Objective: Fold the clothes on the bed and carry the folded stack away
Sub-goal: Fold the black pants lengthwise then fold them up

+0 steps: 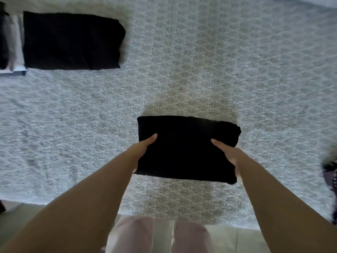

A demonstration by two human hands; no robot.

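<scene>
— Head view: what is held?

— A folded black garment [187, 148] is gripped at both short sides. The left hand [141, 152] is clamped on its left edge, thumb laid on top and the other fingers hidden beneath the cloth. The right hand [228, 154] is clamped on the right edge in the same manner, thumb on top, fingers tucked under.

— Where is it placed?

— It is seen over the middle of the bed [182, 79], close to the near edge, with a shadow cast on the patterned cover behind it. Whether it is resting on the cover or lifted just off it cannot be told.

— What else is seen on the bed?

— A second folded black piece [73, 41] is laid flat at the far left, well apart from the held one. Just beside it, at the frame's left edge, a grey and black pile [9, 37] is partly shown; its make-up cannot be made out. A dark patterned item [331, 172] is cut off at the right edge, blurred.

— And below?

— Pale trousers [158, 234] on the person's legs are seen against the bed's near edge.
</scene>
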